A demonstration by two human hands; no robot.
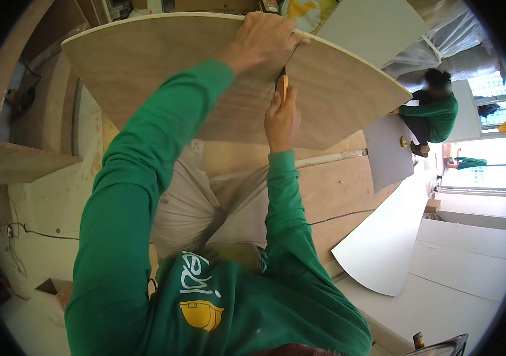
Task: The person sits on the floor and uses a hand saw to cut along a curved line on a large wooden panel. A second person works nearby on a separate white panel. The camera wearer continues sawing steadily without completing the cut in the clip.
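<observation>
A brown plywood panel point(175, 83) with a pale curved top edge stands upright in front of me. My left hand point(265, 40) is closed over that edge near the middle, its fingers reaching to the far side. Below it, my right hand point(282, 121) grips an orange utility knife point(282, 86), handle pointing up. The knife's dark front end meets the panel's face, at the foot of a thin dark line that runs up toward my left fingers. The blade tip is too small to make out.
A co-worker point(434, 113) in green crouches at the right beside a grey sheet point(386, 148). White boards point(383, 249) lie at lower right. An open wooden cabinet point(45, 107) stands at left, with a cable point(51, 236) along the floor. Plastic sheeting point(460, 35) hangs at upper right.
</observation>
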